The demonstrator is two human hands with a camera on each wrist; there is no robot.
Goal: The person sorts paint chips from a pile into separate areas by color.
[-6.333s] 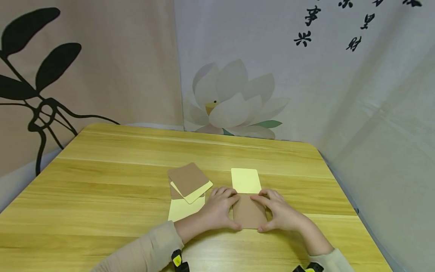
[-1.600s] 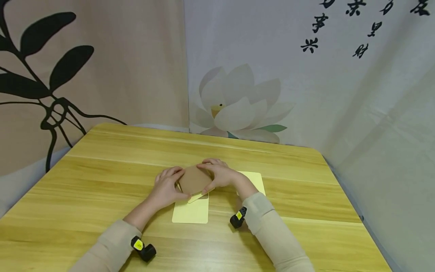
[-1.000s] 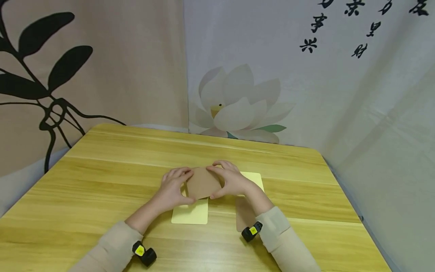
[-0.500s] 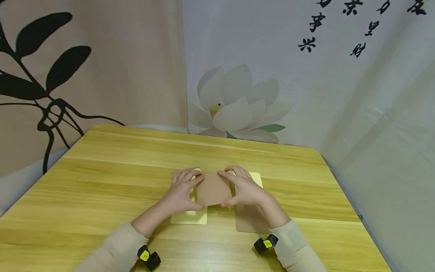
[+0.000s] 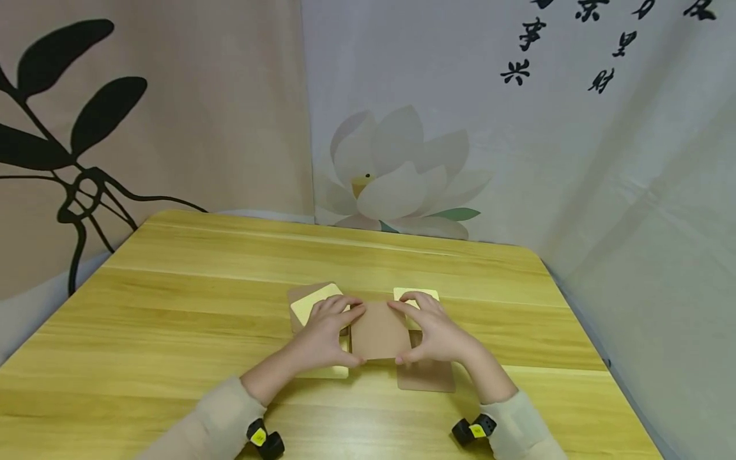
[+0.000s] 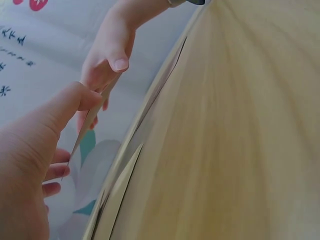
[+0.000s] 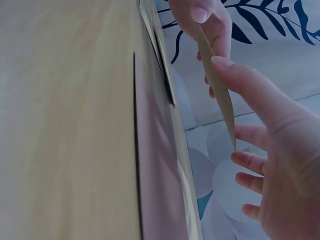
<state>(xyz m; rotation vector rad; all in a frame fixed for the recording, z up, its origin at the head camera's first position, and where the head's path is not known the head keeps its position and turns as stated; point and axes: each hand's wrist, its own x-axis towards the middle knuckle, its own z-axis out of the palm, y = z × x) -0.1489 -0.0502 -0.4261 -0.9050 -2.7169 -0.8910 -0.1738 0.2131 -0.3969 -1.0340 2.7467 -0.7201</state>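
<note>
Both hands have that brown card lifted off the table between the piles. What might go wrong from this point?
The brown card is pinched only at its edges by the left hand and right hand, so it may slip or bow. Lowered, it might nudge the brown card on the table or the yellow card out of line.

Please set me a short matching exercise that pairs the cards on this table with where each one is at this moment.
Things:
1. brown card in the hands
2. brown card near the right wrist
3. yellow card on the left pile
4. far yellow card

Places:
A. flat on the table, near the front edge
B. beyond the right hand, partly hidden
C. held off the table between the left hand and the right hand
D. on top of a brown card, tilted

Pairs: 1-C, 2-A, 3-D, 4-B
</note>
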